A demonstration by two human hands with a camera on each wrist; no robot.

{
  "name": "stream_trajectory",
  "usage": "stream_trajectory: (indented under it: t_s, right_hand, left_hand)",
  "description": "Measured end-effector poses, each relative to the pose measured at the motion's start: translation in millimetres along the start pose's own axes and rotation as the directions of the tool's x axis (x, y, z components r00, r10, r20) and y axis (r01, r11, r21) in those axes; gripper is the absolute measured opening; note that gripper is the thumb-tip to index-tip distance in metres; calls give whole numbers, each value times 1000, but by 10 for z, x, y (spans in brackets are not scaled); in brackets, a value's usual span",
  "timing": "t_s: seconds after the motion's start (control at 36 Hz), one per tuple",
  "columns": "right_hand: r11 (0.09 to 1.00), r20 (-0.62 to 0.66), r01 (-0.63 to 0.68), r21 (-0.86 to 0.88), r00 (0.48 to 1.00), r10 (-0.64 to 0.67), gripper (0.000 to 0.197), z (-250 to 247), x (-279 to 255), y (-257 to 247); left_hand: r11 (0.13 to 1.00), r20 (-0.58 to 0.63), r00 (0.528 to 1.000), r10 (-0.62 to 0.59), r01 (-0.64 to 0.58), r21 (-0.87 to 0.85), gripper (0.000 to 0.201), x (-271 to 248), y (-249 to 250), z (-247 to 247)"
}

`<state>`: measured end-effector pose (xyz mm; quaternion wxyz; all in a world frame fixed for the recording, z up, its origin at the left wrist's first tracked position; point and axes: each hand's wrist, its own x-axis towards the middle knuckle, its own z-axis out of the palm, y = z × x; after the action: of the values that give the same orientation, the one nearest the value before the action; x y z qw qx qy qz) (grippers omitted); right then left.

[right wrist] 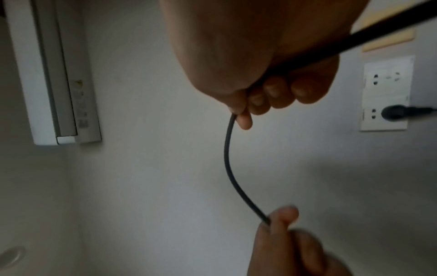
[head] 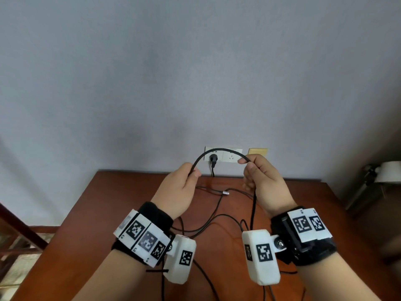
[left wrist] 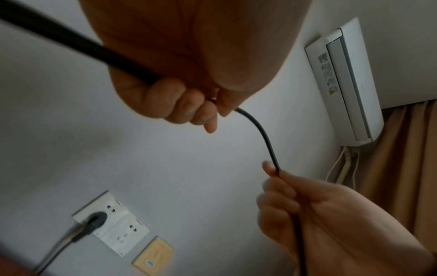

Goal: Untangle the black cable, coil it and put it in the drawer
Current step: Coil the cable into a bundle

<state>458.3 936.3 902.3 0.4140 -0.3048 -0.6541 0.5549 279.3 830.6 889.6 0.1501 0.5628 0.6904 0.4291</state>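
Above wooden table, both hands' fingers pinch black cable arching between.

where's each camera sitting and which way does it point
Head: on the head, looking forward and down at the wooden table; both hands and wrist bands show, left hand, right hand.
Left wrist: looks along the left hand toward the wall.
Right wrist: looks along the right hand likewise.
Shared: every view shows the black cable arcing between the hands, and the wall socket.

home room | wooden table | wall sockets | air conditioner | curtain
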Motion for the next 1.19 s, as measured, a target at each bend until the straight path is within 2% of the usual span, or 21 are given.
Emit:
stream_trajectory:
  t_s: [0.06, 0.14, 0.22, 0.36, 0.47, 0.5, 0.58, 0.69, 0.72, 0.89, 0.97, 1.0, 1.03, 1.11, 1.19]
  right_hand:
    - [999, 26, 19, 40, 999, -21, 25, 77, -8, -39]
    - [999, 68, 29, 40, 997, -32, 25, 145, -21, -101]
    - [997, 108, 11, 77, 994, -19, 24, 167, -24, -172]
    - [983, 128, -43, 178, 992, 21, 26, 183, -1, -225]
    - [942, 125, -90, 323, 991, 52, 27, 233, 2, -293]
    - [932, 127, -101, 349, 990, 60, 26, 240, 8, -306]
    - [914, 122, -111, 389, 990, 69, 25, 255, 11, -325]
    - [967, 97, -55, 250, 995, 31, 9, 244, -13, -220]
    - [981, 111, -51, 185, 993, 30, 13, 234, -29, -181]
    - [995, 232, -36, -95, 971, 57, 24, 185, -182, 67]
    - [972, 337, -54, -231, 932, 132, 22, 191, -258, 179]
    - [960, 364, -48, -275, 919, 150, 15, 196, -278, 197]
    - [952, 379, -42, -305, 911, 161, 8, 196, -280, 208]
    - [950, 361, -51, -309, 917, 167, 17, 193, -270, 170]
    - [962, 342, -36, -269, 931, 131, 18, 214, -241, 162]
  left_hand:
    - [1000, 18, 1000, 5, -5, 8, 16, -16, 65, 79]
    - [997, 65, 997, 51, -48, -55, 32, -45, 142, 167]
    - [993, 127, 991, 34, -20, -114, 38, -65, 157, 181]
    - [992, 145, 989, 10, 9, -127, 12, -112, 151, 222]
    - [993, 236, 971, 39, -12, -117, 43, -165, 177, 300]
    - [994, 252, 966, 48, -22, -106, 44, -171, 189, 320]
    - [989, 222, 970, 98, -70, -132, 23, -174, 194, 371]
    - [989, 125, 987, 102, -88, -115, 13, -151, 198, 336]
    - [990, 103, 990, 94, -82, -116, 14, -138, 199, 320]
    - [978, -7, 1000, 28, -29, -205, 27, -54, 220, 248]
    - [960, -45, 998, -45, 31, -280, 36, -26, 253, 224]
    - [959, -53, 997, -52, 35, -280, 38, -23, 266, 222]
    - [964, -59, 997, -52, 35, -264, 39, -27, 276, 223]
    - [970, -45, 997, -62, 49, -239, 37, -42, 271, 239]
    - [991, 10, 1000, 11, -9, -133, 29, -20, 219, 273]
